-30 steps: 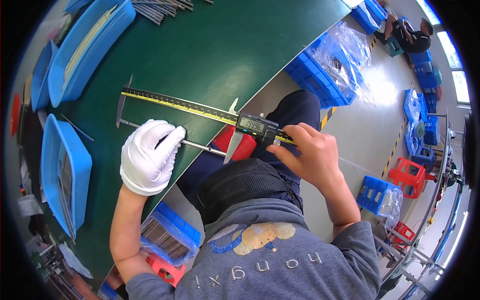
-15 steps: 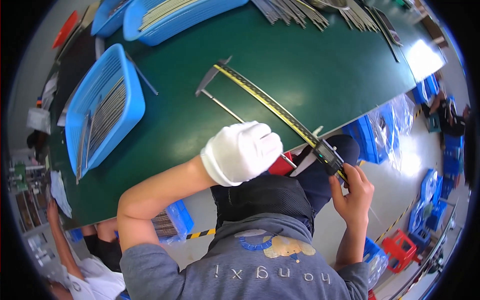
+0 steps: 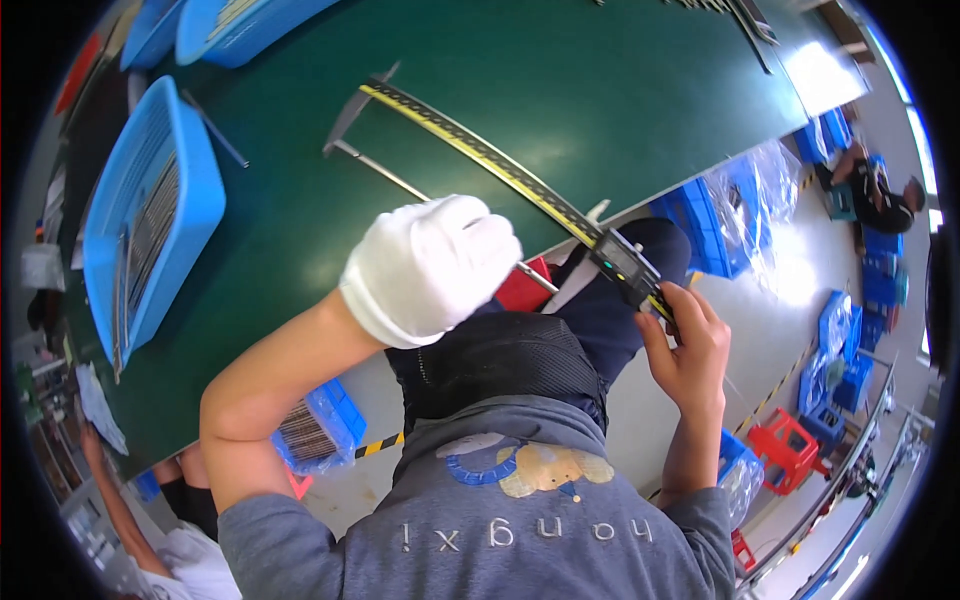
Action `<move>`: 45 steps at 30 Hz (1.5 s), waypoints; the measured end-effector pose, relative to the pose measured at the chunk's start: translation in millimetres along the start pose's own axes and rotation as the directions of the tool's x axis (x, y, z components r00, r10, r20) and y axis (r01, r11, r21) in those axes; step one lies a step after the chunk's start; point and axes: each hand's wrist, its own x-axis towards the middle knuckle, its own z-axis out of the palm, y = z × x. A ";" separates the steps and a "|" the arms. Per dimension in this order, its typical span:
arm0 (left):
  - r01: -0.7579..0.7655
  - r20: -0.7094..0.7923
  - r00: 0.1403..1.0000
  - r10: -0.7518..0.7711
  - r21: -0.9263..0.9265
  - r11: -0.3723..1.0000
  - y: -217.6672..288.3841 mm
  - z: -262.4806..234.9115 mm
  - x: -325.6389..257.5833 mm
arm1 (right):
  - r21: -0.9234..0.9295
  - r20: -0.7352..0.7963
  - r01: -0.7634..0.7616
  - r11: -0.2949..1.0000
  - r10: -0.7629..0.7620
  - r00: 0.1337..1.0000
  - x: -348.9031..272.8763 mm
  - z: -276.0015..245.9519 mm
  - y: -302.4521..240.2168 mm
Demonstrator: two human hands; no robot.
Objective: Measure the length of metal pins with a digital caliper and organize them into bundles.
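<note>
My left hand [image 3: 435, 265], in a white glove, is closed around a thin metal rod [image 3: 385, 172] over the table's near edge. The rod lies between the long jaws of a digital caliper [image 3: 480, 152]. Its far end meets the caliper's far-left jaw [image 3: 345, 122]; the near end is beside the sliding jaw [image 3: 572, 288], though whether they touch I cannot tell. My bare right hand [image 3: 692, 350] grips the caliper at its lower right end, thumb and fingers just past the display [image 3: 625, 262]. The glove hides the rod's middle.
On the green table [image 3: 290, 230], a blue basket [image 3: 205, 195] of metal rods stands at left, a loose rod [image 3: 217, 130] beside it. Another blue basket [image 3: 250, 45] is behind. Blue bins [image 3: 705, 225] stand right of the table. A person [image 3: 180, 560] sits at lower left.
The whole view has shifted, so table, baskets, hands and caliper all appear farther up and left. Both hands keep their hold, and the rod stays between the jaws.
</note>
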 end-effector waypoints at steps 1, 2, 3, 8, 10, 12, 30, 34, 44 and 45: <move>0.001 -0.017 1.000 -0.002 -0.025 1.000 -1.0 0.3 -1.1 | -0.013 0.010 0.005 1.000 -0.005 1.000 1.8 0.1 -1.9; -0.011 -0.017 1.000 0.010 -0.036 0.999 -1.6 0.0 -0.9 | -0.020 0.005 -0.009 1.000 0.009 1.000 1.7 0.4 -1.8; -0.024 -0.016 1.000 0.024 -0.019 1.000 -2.0 -0.8 -0.1 | -0.031 0.009 -0.009 0.999 0.010 1.000 1.3 0.2 -1.7; -0.066 0.015 0.998 0.066 -0.011 0.998 -4.5 -1.0 1.3 | -0.072 0.003 -0.045 0.996 0.045 0.999 -2.1 1.9 1.2; -0.093 0.010 0.996 0.094 -0.045 0.995 -9.2 -0.4 -1.8 | -0.066 -0.005 0.020 0.998 -0.020 1.000 -1.6 5.6 2.4; -0.103 -0.033 0.994 0.100 -0.101 0.990 -10.3 -1.6 1.8 | -0.081 -0.004 -0.007 0.997 0.007 1.000 -2.0 5.3 1.2; -0.059 -0.001 0.998 0.059 -0.142 0.988 -13.6 -2.2 2.0 | -0.085 0.058 -0.003 0.996 0.008 0.998 -2.1 3.4 -4.7; -0.057 -0.012 0.998 0.056 -0.134 0.989 -12.2 -5.6 -1.1 | -0.087 0.048 0.015 0.996 -0.011 0.999 -2.4 3.7 -7.8; -0.092 0.114 0.990 0.087 0.043 0.995 12.2 6.3 -1.6 | -0.106 0.034 -0.002 0.994 0.006 0.999 0.5 8.2 -5.1; -0.118 0.102 0.988 0.116 0.018 0.993 12.1 7.3 -5.0 | -0.116 0.046 0.000 0.993 0.005 0.999 1.8 8.2 -6.4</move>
